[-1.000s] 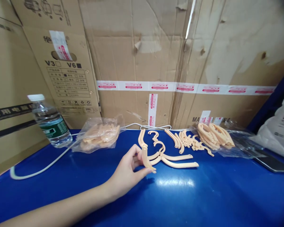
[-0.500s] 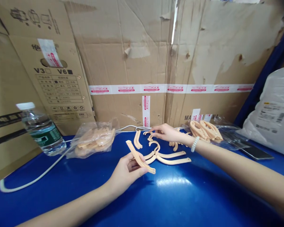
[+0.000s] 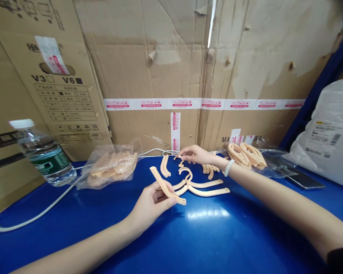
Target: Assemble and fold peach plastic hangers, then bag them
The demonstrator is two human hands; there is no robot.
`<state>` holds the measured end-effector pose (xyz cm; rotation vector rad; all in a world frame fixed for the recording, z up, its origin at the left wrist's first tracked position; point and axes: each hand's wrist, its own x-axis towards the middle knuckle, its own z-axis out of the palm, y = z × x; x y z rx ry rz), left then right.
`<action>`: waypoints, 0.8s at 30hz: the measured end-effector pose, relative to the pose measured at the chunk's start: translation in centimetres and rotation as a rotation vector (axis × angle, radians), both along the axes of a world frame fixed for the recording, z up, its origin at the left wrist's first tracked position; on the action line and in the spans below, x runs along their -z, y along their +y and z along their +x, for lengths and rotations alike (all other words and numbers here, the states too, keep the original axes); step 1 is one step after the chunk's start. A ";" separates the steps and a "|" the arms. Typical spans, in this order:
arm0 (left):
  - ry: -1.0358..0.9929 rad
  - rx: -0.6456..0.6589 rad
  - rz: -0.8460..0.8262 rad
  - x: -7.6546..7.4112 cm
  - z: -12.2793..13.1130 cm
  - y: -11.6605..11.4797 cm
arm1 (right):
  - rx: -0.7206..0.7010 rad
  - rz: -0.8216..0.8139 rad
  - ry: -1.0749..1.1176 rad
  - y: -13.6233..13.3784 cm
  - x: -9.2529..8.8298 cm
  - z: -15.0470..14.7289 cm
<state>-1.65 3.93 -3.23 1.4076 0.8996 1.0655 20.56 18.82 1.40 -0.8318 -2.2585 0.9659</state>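
My left hand (image 3: 151, 203) is closed around a peach plastic hanger arm (image 3: 163, 184), held tilted above the blue table. Behind it lie two foldable hangers (image 3: 208, 193) with their arms spread and their hooks toward the back. My right hand (image 3: 194, 154), wearing a pale beaded bracelet, reaches to the back of the table. Its fingertips pinch a small peach hanger hook (image 3: 176, 157), mostly covered by the fingers. Loose hanger arms (image 3: 165, 166) lie left of this hand, and more arms (image 3: 208, 170) lie under its wrist.
At left stand a water bottle (image 3: 45, 154) and a clear bag of peach parts (image 3: 110, 165). Folded hangers (image 3: 247, 155) in plastic, a phone (image 3: 305, 179) and a white wrapped bundle (image 3: 328, 133) are at right. Cardboard (image 3: 148, 76) walls the back; a white cable (image 3: 37, 217) crosses the left side.
My right hand has moved slightly left and closed its fingertips on the small hook. My left hand keeps the hanger arm almost in place. The whole view has shifted a little.
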 end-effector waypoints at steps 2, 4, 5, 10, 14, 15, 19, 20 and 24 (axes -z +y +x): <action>0.009 -0.005 0.013 0.0 -0.1 0.0 | 0.038 -0.079 0.099 -1.3 -0.4 0.8; 0.018 -0.001 0.030 -0.1 -0.1 0.0 | 0.065 -0.148 0.191 -3.4 -0.4 1.6; 0.021 0.005 0.037 -0.1 -0.1 0.0 | 0.079 -0.180 0.239 -4.8 -0.2 2.0; 0.078 0.030 0.080 -0.8 0.0 -0.5 | 0.164 -0.516 0.580 -12.2 2.1 2.5; 0.155 0.022 0.146 -0.8 0.3 -1.0 | 0.173 -0.666 0.680 -15.2 3.4 1.4; 0.168 0.019 0.171 -0.8 0.3 -1.1 | 0.190 -0.668 0.690 -15.5 3.6 1.1; 0.242 0.014 0.279 -0.5 0.5 -1.4 | 0.270 -0.698 0.751 -16.0 4.3 0.4; 0.256 0.023 0.297 -0.5 0.6 -1.5 | 0.270 -0.714 0.759 -16.0 4.5 0.3; 0.275 0.041 0.326 -0.6 0.6 -1.9 | 0.200 -0.715 0.700 -16.3 4.9 0.5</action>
